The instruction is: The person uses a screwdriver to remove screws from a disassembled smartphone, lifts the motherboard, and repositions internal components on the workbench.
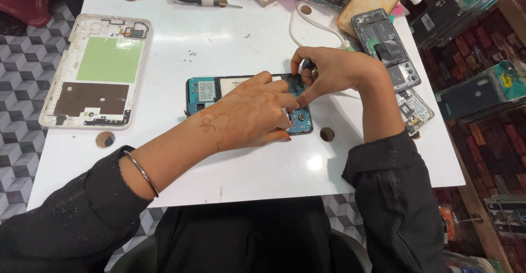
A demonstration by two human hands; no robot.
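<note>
An opened phone (205, 92) with a teal circuit board lies flat in the middle of the white table (246, 163). My left hand (249, 114) rests over its right half, fingers pressing down on it. My right hand (329, 70) is bent over the phone's upper right corner, fingers pinched around a small dark tool whose tip is hidden. Both wrists come out of black sleeves, and a thin metal bangle sits on the left one.
A large white tablet frame (98, 67) with a green panel lies at the left. A screwdriver (200, 0) and small boxes sit at the far edge. Two more opened phones (386, 46) lie at the right, with a white cable (312, 24) beside them. Tiny screws (193, 53) are scattered.
</note>
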